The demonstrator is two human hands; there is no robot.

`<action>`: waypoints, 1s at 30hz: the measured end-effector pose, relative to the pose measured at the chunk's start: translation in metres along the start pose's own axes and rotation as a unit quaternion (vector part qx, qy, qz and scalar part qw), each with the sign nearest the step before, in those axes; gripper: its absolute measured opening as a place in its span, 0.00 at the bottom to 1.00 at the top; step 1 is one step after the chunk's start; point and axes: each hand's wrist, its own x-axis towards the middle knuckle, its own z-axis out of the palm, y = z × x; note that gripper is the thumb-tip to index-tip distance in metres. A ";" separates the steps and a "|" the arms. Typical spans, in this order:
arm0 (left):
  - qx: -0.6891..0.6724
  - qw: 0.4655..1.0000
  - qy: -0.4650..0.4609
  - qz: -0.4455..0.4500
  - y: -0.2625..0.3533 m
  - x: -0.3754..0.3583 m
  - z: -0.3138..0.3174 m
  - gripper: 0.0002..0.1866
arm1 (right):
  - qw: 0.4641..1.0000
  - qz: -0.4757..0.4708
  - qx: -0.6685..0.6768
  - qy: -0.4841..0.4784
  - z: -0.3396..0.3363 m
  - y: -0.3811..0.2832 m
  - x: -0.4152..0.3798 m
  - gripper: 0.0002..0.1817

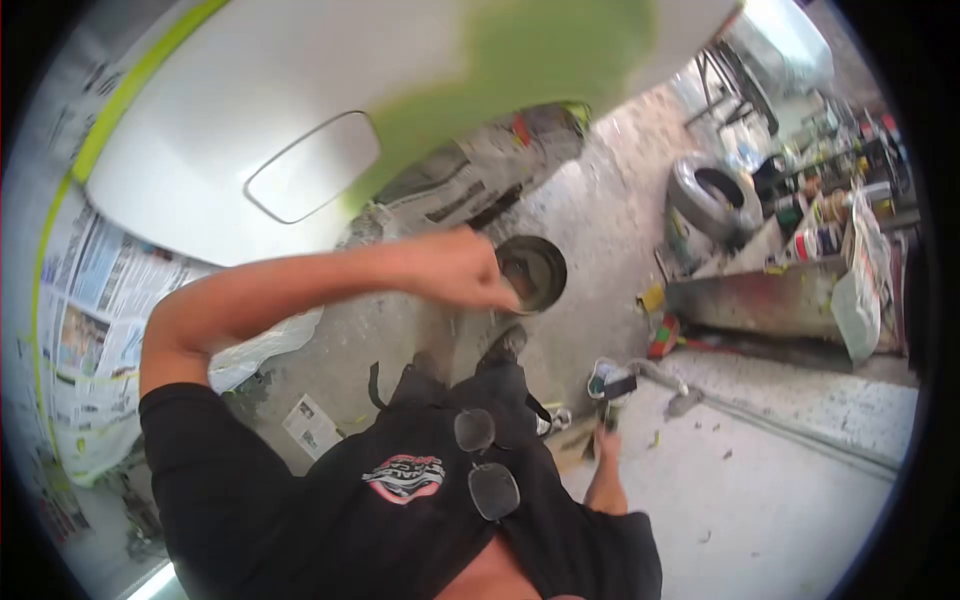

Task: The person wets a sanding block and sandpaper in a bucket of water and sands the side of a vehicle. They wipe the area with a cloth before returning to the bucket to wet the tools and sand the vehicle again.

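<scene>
My left hand is slightly blurred, its fingers curled in a fist. Whatever they may hold is hidden. Just beyond it, a dark round container stands on the floor, partly covered by the hand. Low on the other side, my right hand is wrapped round the handle of what looks like a spray gun. A grey hose runs close beside the gun. Above my left arm is a pale car body panel with green paint and a fuel-flap outline.
Newspaper masks the wheel arch, and more masking paper lines the left side. A tyre stands at the right near a metal bin full of clutter. A paper scrap lies on the floor.
</scene>
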 end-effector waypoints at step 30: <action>-0.360 0.914 -0.183 -0.034 0.136 -0.011 0.070 0.30 | 0.954 -0.219 0.173 0.111 -0.070 -0.110 0.052 0.34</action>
